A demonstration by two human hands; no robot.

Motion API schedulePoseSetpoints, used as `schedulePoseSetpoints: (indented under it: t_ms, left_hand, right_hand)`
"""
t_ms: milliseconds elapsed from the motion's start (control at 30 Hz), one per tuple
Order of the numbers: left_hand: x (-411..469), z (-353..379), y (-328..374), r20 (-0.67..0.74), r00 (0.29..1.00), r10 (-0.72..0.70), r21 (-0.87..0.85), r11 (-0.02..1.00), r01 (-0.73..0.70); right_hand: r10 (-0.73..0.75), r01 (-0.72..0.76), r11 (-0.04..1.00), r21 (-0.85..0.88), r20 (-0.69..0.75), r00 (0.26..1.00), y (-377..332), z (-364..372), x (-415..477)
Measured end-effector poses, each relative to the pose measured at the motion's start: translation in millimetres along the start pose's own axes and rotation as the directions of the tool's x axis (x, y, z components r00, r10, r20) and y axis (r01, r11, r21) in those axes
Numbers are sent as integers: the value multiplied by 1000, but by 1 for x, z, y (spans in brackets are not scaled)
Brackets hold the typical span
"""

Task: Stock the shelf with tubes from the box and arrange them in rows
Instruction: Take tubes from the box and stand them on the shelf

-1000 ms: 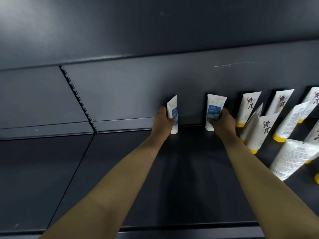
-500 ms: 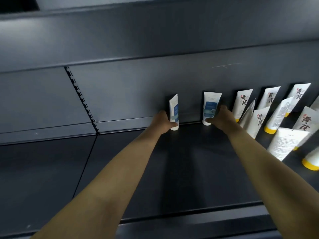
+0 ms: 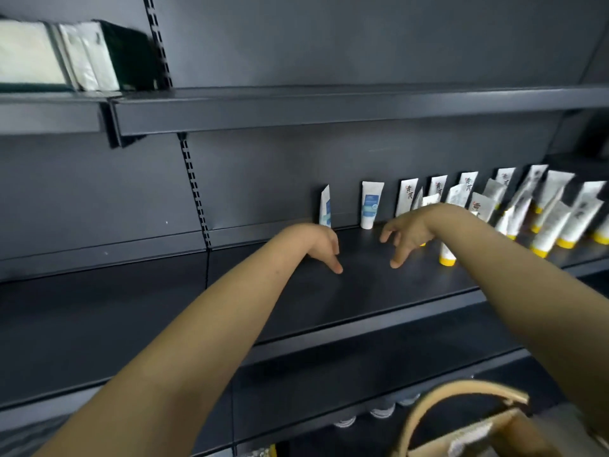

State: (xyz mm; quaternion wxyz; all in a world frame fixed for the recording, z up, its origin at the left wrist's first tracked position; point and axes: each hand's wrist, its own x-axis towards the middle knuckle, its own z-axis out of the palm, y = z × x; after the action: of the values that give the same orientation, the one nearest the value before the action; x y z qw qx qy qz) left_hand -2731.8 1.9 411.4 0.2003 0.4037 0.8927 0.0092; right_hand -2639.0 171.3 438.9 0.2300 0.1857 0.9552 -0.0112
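Observation:
Two white tubes with blue labels stand upright against the back panel of the dark shelf [image 3: 329, 301]: the left tube [image 3: 325, 206] and the right tube [image 3: 370, 204]. My left hand [image 3: 321, 244] hangs in front of the left tube with loose fingers pointing down, holding nothing. My right hand [image 3: 407, 230] hovers to the right of the right tube, fingers spread and relaxed, also holding nothing. To the right stand several white tubes with yellow caps [image 3: 547, 219] in rows, some leaning.
A cardboard box [image 3: 478, 433] with a curved tan handle sits at the bottom right. The upper shelf [image 3: 329, 107] overhangs, with white and green packs [image 3: 82, 54] at its left. A lower shelf holds small items under the edge.
Both hands have let go of the blue-label tubes and drawn back toward me. The tubes stay standing. My head has pulled back, showing the upper shelf and the box.

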Motion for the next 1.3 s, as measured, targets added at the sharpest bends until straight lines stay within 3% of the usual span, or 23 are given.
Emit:
schedulePoseSetpoints:
  t_ms: [100,467,733,1033,1200,1300]
  left_hand:
    - [-32,13,25,101,993,63,27,997,-66]
    - [-76,57,142,170,932,320,193,917,-350]
    - [-35,99,235,254,886,387,139,892,-430]
    - [40,236,315,421,863,279,15,949,-314]
    - [66,324,310,463,872,161,-15,985,-174]
    - [80,370,296,519,848,105,-77,994,-76]
  right_hand:
    - [43,-42,999,-26,58,997,-6,17,-49]
    - [277,-261,960,-101,203,939,64,90,-172]
    - [361,-383,919,92,190,913,166,175,-200]
    - [248,-303,914,271,218,944,262,309,-163]
    - [101,-205,914,351,291,951,286,375,-135]
    - [58,-150,925,348,262,963,287,420,-103]
